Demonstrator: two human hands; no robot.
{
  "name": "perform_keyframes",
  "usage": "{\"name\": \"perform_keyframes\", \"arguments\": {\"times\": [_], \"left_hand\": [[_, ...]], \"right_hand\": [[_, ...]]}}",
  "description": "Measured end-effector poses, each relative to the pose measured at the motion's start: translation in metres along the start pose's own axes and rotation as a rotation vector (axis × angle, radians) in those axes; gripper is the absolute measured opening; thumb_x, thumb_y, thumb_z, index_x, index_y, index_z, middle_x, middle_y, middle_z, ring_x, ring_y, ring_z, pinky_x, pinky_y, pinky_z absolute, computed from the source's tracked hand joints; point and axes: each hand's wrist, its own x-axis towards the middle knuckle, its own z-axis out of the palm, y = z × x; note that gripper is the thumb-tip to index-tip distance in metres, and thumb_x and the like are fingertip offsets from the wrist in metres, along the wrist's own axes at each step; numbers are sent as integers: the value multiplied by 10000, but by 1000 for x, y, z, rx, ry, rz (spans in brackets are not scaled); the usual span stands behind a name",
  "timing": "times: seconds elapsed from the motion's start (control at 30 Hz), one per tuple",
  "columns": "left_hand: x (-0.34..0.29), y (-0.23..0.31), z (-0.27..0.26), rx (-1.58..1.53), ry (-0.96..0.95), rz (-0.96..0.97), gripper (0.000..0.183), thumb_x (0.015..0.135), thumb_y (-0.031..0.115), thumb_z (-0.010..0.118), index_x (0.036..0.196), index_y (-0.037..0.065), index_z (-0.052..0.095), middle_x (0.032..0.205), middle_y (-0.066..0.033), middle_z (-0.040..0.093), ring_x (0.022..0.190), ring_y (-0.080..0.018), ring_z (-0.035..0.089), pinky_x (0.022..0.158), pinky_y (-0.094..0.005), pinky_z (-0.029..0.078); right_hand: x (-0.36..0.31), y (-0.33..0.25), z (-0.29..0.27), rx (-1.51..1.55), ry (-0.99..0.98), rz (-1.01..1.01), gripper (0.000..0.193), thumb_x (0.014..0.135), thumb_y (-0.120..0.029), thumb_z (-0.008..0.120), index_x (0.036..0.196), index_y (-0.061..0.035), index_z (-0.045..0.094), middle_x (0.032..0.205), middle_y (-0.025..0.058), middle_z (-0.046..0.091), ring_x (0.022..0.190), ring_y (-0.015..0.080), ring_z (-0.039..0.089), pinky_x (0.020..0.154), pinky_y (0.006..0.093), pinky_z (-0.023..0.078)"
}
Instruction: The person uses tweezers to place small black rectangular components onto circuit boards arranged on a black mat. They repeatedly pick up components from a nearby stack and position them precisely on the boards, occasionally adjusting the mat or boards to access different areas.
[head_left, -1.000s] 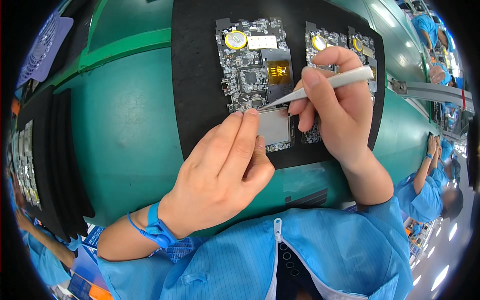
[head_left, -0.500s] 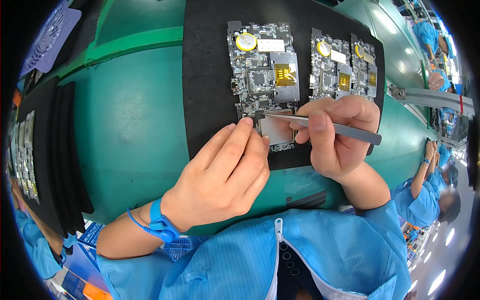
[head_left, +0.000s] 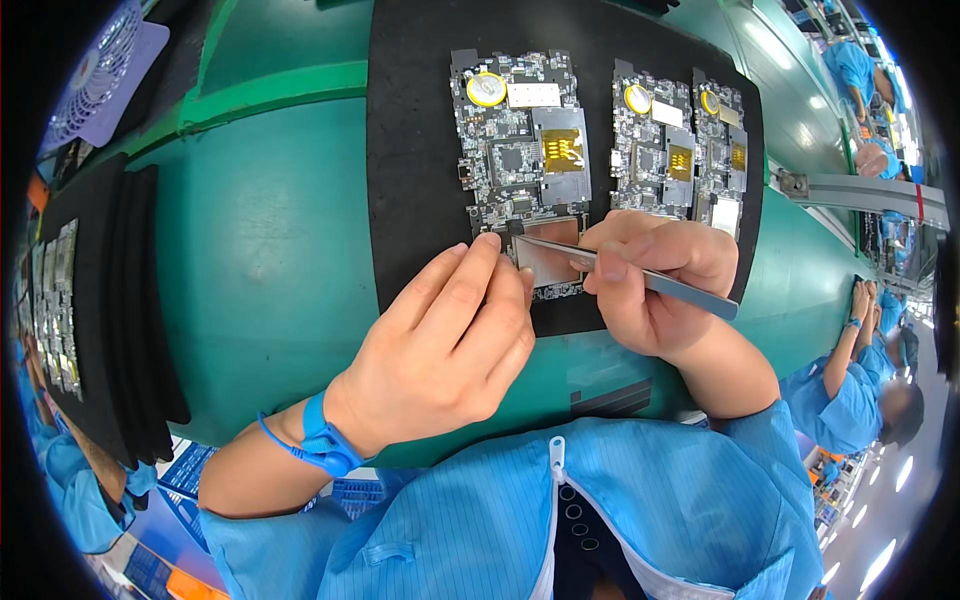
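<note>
In front of me lies a long circuit board (head_left: pixel 505 130) with a coin cell (head_left: pixel 487 89), a yellow-taped metal slot and a square silver plate (head_left: pixel 552 262) at its near end. My left hand (head_left: pixel 440 340) is closed at the board's near left corner, its bent fingertips pressing on it; the palm side is hidden. My right hand (head_left: pixel 665 275) grips metal tweezers (head_left: pixel 690 293) between thumb and fingers. Their points reach left over the silver plate, to its upper left corner, beside a small dark patch (head_left: pixel 516 227). Whether they pinch anything is too small to tell.
Two similar boards (head_left: pixel 650 140) lie to the right on the same black mat (head_left: pixel 415 180), upon a green bench (head_left: pixel 260 260). Black trays with boards (head_left: pixel 150 330) are stacked at left, below a purple fan (head_left: pixel 105 75). A metal rail (head_left: pixel 860 195) and co-workers appear at right.
My right hand has come slightly left and down, and the tweezers' rear end has dropped. The boards sit slightly further left in view. My left hand remains at the same corner.
</note>
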Motion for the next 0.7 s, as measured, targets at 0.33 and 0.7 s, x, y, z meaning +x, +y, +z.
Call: {"name": "perform_keyframes", "arguments": {"times": [0.33,0.7], "left_hand": [[3,-1,1,-156,-24,-149,208,665,10,668,871,-12,643,1096,-194,583,1002,-334,575,820,-373,506],[-15,-19,-60,-881,-232,-1132,380,870,122,604,1210,5,481,938,-74,569,816,-140,558,669,-285,491]], "right_hand": [[-9,-22,-21,452,461,299,196,913,-48,445,1092,-12,374,591,97,554,413,93,432,385,227,357],[-101,-31,-164,-164,597,838,338,903,-172,450,1145,32,569,916,75,619,488,36,376,483,198,319]]}}
